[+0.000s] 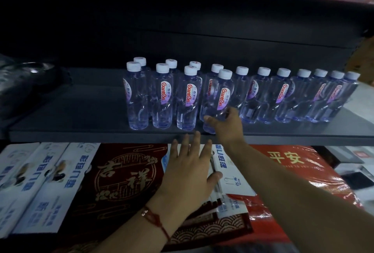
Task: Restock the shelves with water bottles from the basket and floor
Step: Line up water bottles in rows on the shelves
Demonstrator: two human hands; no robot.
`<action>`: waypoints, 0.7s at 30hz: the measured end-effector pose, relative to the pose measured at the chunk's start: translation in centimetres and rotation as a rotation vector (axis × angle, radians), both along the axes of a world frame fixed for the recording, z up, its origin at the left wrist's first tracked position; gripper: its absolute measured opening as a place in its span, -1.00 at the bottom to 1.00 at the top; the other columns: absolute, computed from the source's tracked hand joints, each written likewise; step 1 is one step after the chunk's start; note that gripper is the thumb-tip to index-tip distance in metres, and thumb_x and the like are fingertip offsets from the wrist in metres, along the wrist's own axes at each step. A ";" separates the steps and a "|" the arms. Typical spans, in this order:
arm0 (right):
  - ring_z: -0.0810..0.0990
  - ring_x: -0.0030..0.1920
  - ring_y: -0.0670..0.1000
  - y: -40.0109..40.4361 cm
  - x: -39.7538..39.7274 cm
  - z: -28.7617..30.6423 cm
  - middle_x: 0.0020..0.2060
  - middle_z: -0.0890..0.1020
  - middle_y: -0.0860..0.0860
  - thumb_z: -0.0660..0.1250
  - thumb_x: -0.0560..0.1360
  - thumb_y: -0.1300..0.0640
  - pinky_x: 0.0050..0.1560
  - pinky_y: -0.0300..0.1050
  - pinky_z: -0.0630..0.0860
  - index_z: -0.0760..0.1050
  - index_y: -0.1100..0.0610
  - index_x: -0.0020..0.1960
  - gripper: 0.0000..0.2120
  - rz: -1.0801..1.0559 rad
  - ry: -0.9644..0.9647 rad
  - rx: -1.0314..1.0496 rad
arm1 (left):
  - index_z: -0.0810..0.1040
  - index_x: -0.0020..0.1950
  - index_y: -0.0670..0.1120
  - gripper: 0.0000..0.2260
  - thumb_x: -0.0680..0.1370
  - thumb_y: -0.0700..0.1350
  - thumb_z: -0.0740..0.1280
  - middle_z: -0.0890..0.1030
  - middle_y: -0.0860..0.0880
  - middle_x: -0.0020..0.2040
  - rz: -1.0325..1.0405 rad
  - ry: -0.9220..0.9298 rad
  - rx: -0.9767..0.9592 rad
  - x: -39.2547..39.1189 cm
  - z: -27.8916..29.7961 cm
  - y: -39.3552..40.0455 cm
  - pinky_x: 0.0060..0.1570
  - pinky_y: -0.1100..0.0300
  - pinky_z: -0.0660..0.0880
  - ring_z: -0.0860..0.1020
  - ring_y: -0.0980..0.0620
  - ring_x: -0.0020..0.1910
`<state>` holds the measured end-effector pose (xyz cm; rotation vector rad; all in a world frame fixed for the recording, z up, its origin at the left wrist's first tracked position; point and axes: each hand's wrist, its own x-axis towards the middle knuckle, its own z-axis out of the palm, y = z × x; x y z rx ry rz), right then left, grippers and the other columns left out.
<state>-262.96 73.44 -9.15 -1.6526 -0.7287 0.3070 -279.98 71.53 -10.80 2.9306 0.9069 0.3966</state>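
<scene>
Setting a water bottle [217, 99] onto the dark shelf [81, 129], a person's right hand [224, 123] grips it low on the body, thumb on the near left side and fingers wrapped round the right, w/ the base at the shelf's front lip and the bottle leaning slightly right rather than upright. Head view, the only one: the bottle goes in at the front of a partly filled second rank, just right of three front-rank bottles [162, 99], and in front of a single back row [293, 99] running to the right end of the shelf. The left hand [190, 169] is flat and spread, fingers straight, holding nothing; it hovers or rests just below the shelf edge, over boxed goods [50, 182] on the level beneath, and contact can't be confirmed. Risk, as judged here: the base sits very near the front lip, so letting go while it still tilts could send the bottle off the edge or knock it into its neighbours, approx. domino-style, since the ranks stand touching or nearly so. The clear plastic also looks slick and light, so a low grip gives little control of the top. Basket and floor stock aren't in frame, so what's left to shelve can't be told. A dark plastic bag [26, 82] lies at the shelf's left end.
</scene>
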 end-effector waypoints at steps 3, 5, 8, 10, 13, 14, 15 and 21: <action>0.56 0.09 -0.01 1.2 -0.1 -0.1 0.12 0.58 -0.02 0.52 0.45 0.12 0.07 -0.16 0.46 0.37 0.15 0.36 -0.45 -0.002 -0.010 -0.012 | 0.02 0.66 -0.03 -0.29 0.63 0.29 0.13 -0.05 -0.20 0.65 0.003 0.010 0.015 0.3 -0.8 0.4 0.56 -0.24 -0.13 -0.05 -0.24 0.63; 0.55 0.09 -0.02 1.9 -0.1 -0.3 0.16 0.59 -0.01 0.52 0.45 0.11 0.07 -0.17 0.45 0.35 0.14 0.39 -0.41 -0.012 -0.013 -0.025 | 0.04 0.65 -0.03 -0.29 0.62 0.29 0.13 -0.02 -0.20 0.65 0.012 0.007 0.026 0.4 -1.0 0.7 0.55 -0.24 -0.09 -0.01 -0.25 0.62; 0.57 0.12 -0.01 2.5 0.0 -0.5 0.23 0.59 0.02 0.52 0.45 0.10 0.10 -0.16 0.46 0.34 0.12 0.40 -0.40 -0.020 -0.021 -0.037 | -0.13 0.66 0.00 -0.29 0.65 0.28 0.08 -0.17 -0.15 0.66 0.012 0.071 -0.029 0.5 -1.3 0.9 0.57 -0.20 -0.17 -0.15 -0.18 0.63; 0.57 0.17 0.01 2.4 0.0 -0.5 0.24 0.59 0.02 0.51 0.45 0.10 0.12 -0.16 0.45 0.34 0.11 0.40 -0.40 0.004 -0.037 -0.056 | -0.16 0.66 0.01 -0.29 0.65 0.28 0.07 -0.19 -0.14 0.66 0.014 0.082 -0.035 0.7 -1.2 0.9 0.57 -0.19 -0.17 -0.18 -0.17 0.63; 0.57 0.21 -0.01 1.0 -0.1 -0.4 0.24 0.59 -0.05 0.50 0.46 0.05 0.23 -0.09 0.49 0.36 0.05 0.40 -0.42 0.061 -0.089 -0.073 | -0.17 0.66 0.00 -0.29 0.66 0.28 0.06 -0.21 -0.15 0.65 0.018 0.100 -0.055 1.1 -1.6 1.0 0.58 -0.17 -0.19 -0.19 -0.18 0.63; 0.56 0.17 -0.07 0.0 -0.1 -0.3 0.20 0.59 -0.12 0.48 0.47 0.03 0.22 -0.08 0.50 0.36 0.01 0.40 -0.45 0.082 -0.140 -0.076 | -0.17 0.66 0.00 -0.29 0.66 0.28 0.06 -0.21 -0.15 0.65 0.019 0.108 -0.058 1.3 -1.7 1.0 0.58 -0.17 -0.19 -0.19 -0.17 0.63; 0.54 0.14 -0.12 -1.2 -0.1 -0.3 0.17 0.57 -0.17 0.44 0.50 0.02 0.17 -0.11 0.49 0.35 -0.02 0.41 -0.47 0.104 -0.211 -0.097 | -0.17 0.66 0.00 -0.30 0.66 0.27 0.06 -0.22 -0.15 0.65 0.017 0.114 -0.062 1.6 -1.8 0.8 0.58 -0.17 -0.20 -0.20 -0.17 0.63; 0.25 0.52 -0.01 -12.0 2.2 -3.6 0.55 0.25 -0.08 0.21 0.63 -0.08 0.41 -0.15 0.26 0.13 -0.02 0.59 -0.41 0.158 -0.720 -0.531 | -0.14 0.66 -0.02 -0.29 0.66 0.23 0.11 -0.22 -0.15 0.65 -0.057 0.172 -0.062 4.3 -3.8 -2.6 0.57 -0.19 -0.20 -0.18 -0.18 0.63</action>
